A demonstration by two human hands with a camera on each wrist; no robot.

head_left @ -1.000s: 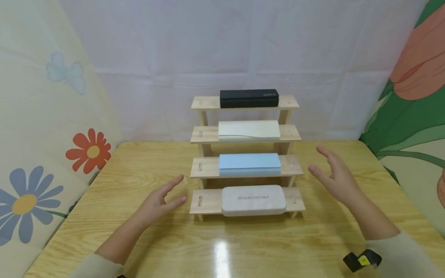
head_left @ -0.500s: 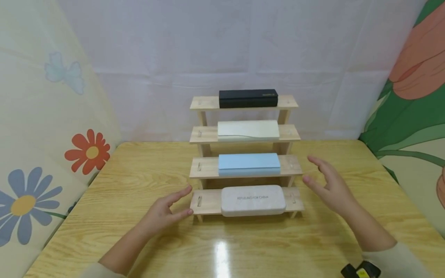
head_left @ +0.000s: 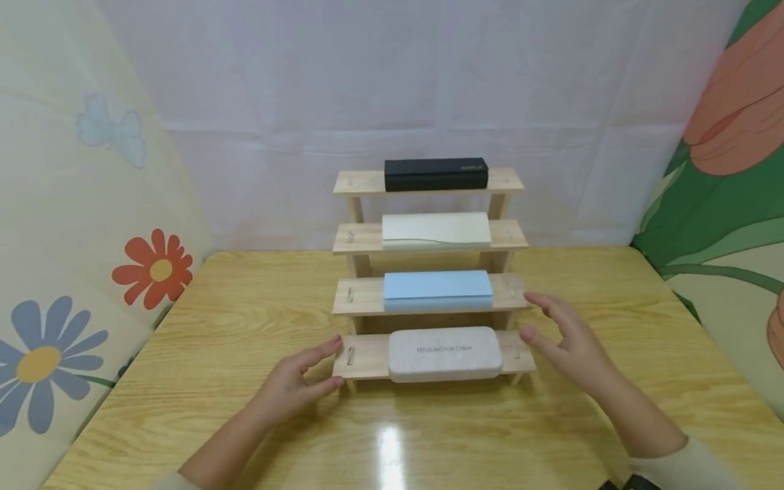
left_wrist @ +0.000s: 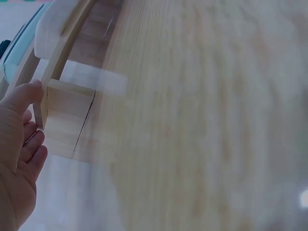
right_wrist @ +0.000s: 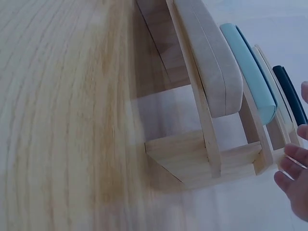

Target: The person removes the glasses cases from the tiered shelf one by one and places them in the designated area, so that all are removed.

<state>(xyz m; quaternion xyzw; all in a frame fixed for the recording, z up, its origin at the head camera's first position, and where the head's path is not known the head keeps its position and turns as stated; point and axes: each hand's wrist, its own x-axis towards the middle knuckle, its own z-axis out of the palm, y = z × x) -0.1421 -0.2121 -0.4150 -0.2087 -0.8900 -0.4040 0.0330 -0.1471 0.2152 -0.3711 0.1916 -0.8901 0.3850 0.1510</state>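
A four-tier wooden display rack [head_left: 365,348] stands on the table with a glasses case on each step. From top to bottom they are a black case [head_left: 436,175], a cream case [head_left: 436,230], a light blue case [head_left: 437,290] and a rounded white case [head_left: 445,355] with lettering. My left hand [head_left: 294,381] grips the left end of the lowest step, thumb at its front edge; in the left wrist view, its fingers [left_wrist: 34,147] curl by the board's end. My right hand [head_left: 572,350] holds nothing, its fingers spread beside the rack's right end.
The rack sits on a wood-grain table [head_left: 245,292]. Behind it hangs a white cloth [head_left: 294,122]. Flower-printed cloths [head_left: 49,204] flank the table on both sides, and a bright light reflection lies on the table in front of the rack.
My left hand has moved right onto the lowest step's end. My right hand has moved left and nearer, close to the rack's right side. The rack and cases stay in place.
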